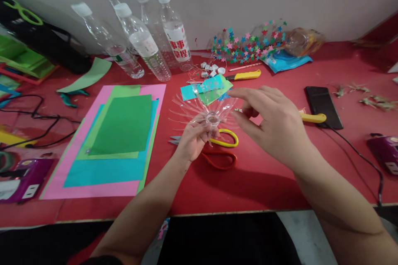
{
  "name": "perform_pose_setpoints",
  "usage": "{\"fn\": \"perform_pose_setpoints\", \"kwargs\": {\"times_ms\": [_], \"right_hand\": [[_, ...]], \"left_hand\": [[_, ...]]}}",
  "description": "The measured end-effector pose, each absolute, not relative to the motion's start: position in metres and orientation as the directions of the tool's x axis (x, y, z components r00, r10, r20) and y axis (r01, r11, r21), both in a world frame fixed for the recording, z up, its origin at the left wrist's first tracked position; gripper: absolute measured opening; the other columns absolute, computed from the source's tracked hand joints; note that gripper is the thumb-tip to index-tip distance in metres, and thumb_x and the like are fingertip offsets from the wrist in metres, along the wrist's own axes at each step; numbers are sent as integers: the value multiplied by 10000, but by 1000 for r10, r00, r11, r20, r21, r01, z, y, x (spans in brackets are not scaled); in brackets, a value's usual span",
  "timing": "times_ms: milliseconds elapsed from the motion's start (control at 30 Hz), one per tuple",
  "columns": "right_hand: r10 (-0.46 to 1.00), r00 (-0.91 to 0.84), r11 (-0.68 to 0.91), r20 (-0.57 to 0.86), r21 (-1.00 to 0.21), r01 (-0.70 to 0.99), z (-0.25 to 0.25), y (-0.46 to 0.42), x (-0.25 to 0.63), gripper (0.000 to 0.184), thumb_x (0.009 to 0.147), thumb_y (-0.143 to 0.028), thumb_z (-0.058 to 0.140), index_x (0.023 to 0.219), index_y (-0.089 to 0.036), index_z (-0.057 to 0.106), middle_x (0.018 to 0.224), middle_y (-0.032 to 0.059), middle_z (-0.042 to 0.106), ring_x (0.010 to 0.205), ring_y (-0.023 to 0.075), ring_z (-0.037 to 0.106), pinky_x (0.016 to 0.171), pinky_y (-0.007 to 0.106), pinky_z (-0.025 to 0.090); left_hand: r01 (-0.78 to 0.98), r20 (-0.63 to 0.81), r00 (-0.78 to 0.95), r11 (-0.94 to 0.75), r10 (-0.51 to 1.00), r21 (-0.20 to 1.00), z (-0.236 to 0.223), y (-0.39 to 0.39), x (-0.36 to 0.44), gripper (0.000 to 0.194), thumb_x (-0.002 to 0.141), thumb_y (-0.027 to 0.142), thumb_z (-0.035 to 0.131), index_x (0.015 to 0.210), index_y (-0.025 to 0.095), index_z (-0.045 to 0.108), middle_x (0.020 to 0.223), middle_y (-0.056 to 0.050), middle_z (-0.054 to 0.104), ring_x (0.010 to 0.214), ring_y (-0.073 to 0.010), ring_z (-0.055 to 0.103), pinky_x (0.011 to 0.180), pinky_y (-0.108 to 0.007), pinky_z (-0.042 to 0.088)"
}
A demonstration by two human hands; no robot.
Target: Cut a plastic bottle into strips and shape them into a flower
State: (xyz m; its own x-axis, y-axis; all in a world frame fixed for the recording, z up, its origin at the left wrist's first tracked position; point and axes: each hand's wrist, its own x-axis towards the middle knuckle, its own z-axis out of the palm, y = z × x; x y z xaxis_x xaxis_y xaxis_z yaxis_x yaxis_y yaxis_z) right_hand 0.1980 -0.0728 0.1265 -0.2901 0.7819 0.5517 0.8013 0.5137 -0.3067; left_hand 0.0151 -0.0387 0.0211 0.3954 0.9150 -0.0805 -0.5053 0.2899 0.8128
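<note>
My left hand [192,138] grips the neck of a cut clear plastic bottle top [212,119]. Its wall is slit into many thin strips that fan outward around the ring of the mouth. To the right of it hovers my right hand [273,122], thumb and index finger apart near the strips, nothing visible between them. I cannot tell whether a fingertip touches a strip. Beneath my left hand lie scissors [221,143] with one yellow and one red handle, blades pointing left. Pieces of blue and green paper [214,89] rest just behind the strips.
Stacked coloured sheets [121,124] lie on the left. Several clear bottles [177,37] stand along the wall. A yellow utility knife [247,75], star garlands [248,45] and a blue packet [287,62] are at the back. A phone [323,105] with a cable lies right.
</note>
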Motion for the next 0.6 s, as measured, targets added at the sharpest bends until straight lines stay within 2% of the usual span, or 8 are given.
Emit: {"fn": "perform_pose_setpoints", "kwargs": {"times_ms": [400,600], "right_hand": [[784,-299,508,544,-285,813,125,-74,197,269,912,-204,530,1170,-183,601,737,17,640,689,166,557,720,327,444],[778,-301,507,551,-267,820,125,-75,197,225,914,-220,536,1114,-177,627,735,23,649,693,168,565,722,326,442]], "left_hand": [[-517,-113,365,303,924,800,24,-38,17,290,665,238,764,924,176,648,790,-18,703,582,-103,606,588,-243,505],[-521,-120,354,302,928,798,25,-38,18,288,649,234,770,898,167,641,767,-14,695,579,-100,602,594,-245,512]]}}
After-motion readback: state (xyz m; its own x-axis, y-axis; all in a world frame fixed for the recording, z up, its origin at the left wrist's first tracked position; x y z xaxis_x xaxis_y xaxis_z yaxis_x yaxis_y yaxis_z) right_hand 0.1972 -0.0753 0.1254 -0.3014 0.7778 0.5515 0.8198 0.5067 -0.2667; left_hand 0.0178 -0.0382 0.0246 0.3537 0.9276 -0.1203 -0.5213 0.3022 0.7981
